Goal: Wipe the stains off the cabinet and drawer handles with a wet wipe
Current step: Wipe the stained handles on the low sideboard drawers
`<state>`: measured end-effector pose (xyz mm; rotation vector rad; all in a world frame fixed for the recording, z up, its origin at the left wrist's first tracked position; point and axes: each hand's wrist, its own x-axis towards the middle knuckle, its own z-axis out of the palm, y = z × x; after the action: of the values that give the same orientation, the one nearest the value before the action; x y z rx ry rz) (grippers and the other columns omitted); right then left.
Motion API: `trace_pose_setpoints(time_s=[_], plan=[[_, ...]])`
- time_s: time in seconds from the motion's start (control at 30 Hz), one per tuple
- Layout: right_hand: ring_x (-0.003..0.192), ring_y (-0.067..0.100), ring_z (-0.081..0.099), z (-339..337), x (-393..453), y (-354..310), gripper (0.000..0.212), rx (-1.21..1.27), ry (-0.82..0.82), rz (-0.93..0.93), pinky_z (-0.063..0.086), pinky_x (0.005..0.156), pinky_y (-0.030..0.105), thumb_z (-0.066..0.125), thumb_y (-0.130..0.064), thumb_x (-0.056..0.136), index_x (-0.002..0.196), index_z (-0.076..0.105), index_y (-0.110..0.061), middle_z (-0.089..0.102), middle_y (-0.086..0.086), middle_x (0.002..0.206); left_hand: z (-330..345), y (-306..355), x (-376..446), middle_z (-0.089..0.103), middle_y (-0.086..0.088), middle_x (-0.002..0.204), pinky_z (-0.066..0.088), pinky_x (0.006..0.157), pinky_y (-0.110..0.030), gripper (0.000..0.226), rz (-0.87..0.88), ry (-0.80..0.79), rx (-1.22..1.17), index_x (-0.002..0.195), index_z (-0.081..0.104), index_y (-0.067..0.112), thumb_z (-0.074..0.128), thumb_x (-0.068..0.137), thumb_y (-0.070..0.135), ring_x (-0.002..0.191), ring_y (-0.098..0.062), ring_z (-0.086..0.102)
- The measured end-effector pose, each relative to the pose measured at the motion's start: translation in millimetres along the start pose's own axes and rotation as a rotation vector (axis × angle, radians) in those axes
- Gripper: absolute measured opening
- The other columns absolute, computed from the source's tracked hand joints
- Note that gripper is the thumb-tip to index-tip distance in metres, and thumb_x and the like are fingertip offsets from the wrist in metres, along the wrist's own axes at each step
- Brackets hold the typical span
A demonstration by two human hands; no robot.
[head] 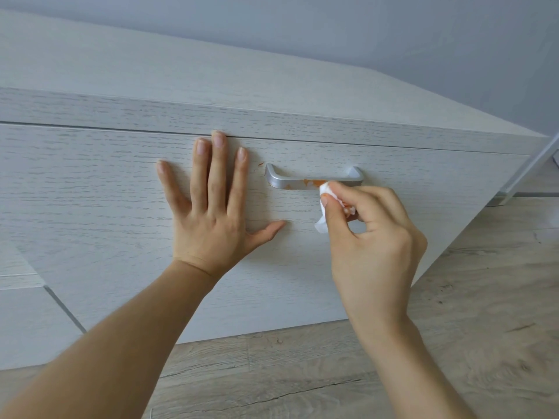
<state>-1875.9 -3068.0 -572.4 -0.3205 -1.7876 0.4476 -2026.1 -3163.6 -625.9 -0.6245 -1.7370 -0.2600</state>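
Handle (314, 178) of brushed silver metal sits on the upper part of the pale wood-grain drawer front (90, 182), a little right of the middle of the view, and everything else is placed from it. Far to its left and lower down, a seam in the cabinet face runs diagonally toward the floor. Closer in, just left of the handle, the left hand (211, 207) lies flat against the drawer front with fingers straight and spread, grasping nothing; its index finger is near the handle's left end without touching it, and its thumb points toward the space below the bar. Between that fingertip and the handle's left post a small orange fleck (260, 164) marks the wood. Along the bar itself, orange stains (311, 182) spread from the left-middle to the centre. At the right part of the bar, the right hand (372, 237) pinches a crumpled white wet wipe (325, 195) between thumb and fingertips and presses it against the handle's lower edge; the wipe carries orange smears. Below the handle, light wood-plank floor (453, 343) extends rightward, and above it the cabinet top meets a grey wall (393, 40).
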Motion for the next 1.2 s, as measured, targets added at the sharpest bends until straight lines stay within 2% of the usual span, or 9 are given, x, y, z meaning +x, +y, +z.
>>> trace_pose_setpoints(time_s=[0.13, 0.27, 0.53, 0.9, 1.03, 1.2], plan=[[0.070, 0.005, 0.054, -4.0, 1.8, 0.0, 0.006, 0.019, 0.064, 0.025, 0.039, 0.069, 0.003, 0.071, -0.004, 0.082, 0.087, 0.074, -0.005, 0.066, 0.008, 0.078, -0.2, 0.2, 0.6, 0.022, -0.023, 0.146, 0.004, 0.108, -0.063, 0.105, -0.001, 0.007, -0.003, 0.144, 0.024, 0.000, 0.048, 0.079, 0.079, 0.139, -0.035, 0.012], [0.068, 0.007, 0.055, 0.9, 2.8, -3.9, 0.005, 0.027, 0.073, 0.054, 0.041, 0.066, 0.006, 0.070, -0.006, 0.082, 0.086, 0.074, -0.005, 0.066, 0.007, 0.078, 0.8, 0.1, 0.1, 0.022, -0.023, 0.145, 0.004, 0.108, -0.063, 0.104, 0.003, 0.013, -0.002, 0.144, 0.024, 0.001, 0.047, 0.079, 0.079, 0.139, -0.034, 0.012], [0.066, 0.010, 0.055, 7.5, 0.9, -9.2, 0.006, 0.043, 0.072, 0.050, 0.042, 0.062, 0.012, 0.071, -0.006, 0.082, 0.086, 0.074, -0.004, 0.067, 0.008, 0.076, 2.4, 0.4, 0.0, 0.024, -0.022, 0.145, 0.005, 0.109, -0.062, 0.104, 0.002, 0.032, -0.007, 0.143, 0.026, 0.001, 0.048, 0.078, 0.079, 0.139, -0.034, 0.014], [0.067, 0.009, 0.055, 7.1, 1.6, -11.3, 0.007, 0.069, 0.049, 0.103, 0.040, 0.064, 0.008, 0.069, -0.008, 0.082, 0.086, 0.074, -0.005, 0.067, 0.006, 0.077, 3.1, 0.3, -0.6, 0.023, -0.022, 0.146, 0.003, 0.111, -0.061, 0.103, 0.002, 0.037, -0.007, 0.143, 0.027, 0.001, 0.048, 0.078, 0.078, 0.139, -0.033, 0.014], [0.069, 0.008, 0.056, 7.2, -0.9, -12.8, 0.007, 0.060, -0.014, 0.043, 0.042, 0.065, 0.011, 0.070, -0.005, 0.082, 0.088, 0.074, -0.005, 0.067, 0.006, 0.079, 2.6, -0.1, 0.1, 0.023, -0.022, 0.145, 0.003, 0.110, -0.061, 0.104, 0.002, 0.034, 0.000, 0.143, 0.026, 0.001, 0.049, 0.078, 0.078, 0.139, -0.033, 0.014], [0.069, 0.008, 0.056, 1.2, -2.0, -9.2, 0.007, 0.081, 0.029, 0.047, 0.044, 0.064, 0.012, 0.070, -0.006, 0.083, 0.088, 0.074, -0.005, 0.068, 0.006, 0.079, 0.6, 0.3, -0.1, 0.023, -0.022, 0.145, 0.005, 0.109, -0.062, 0.102, 0.008, 0.025, -0.006, 0.143, 0.026, 0.001, 0.048, 0.079, 0.077, 0.139, -0.034, 0.014]])
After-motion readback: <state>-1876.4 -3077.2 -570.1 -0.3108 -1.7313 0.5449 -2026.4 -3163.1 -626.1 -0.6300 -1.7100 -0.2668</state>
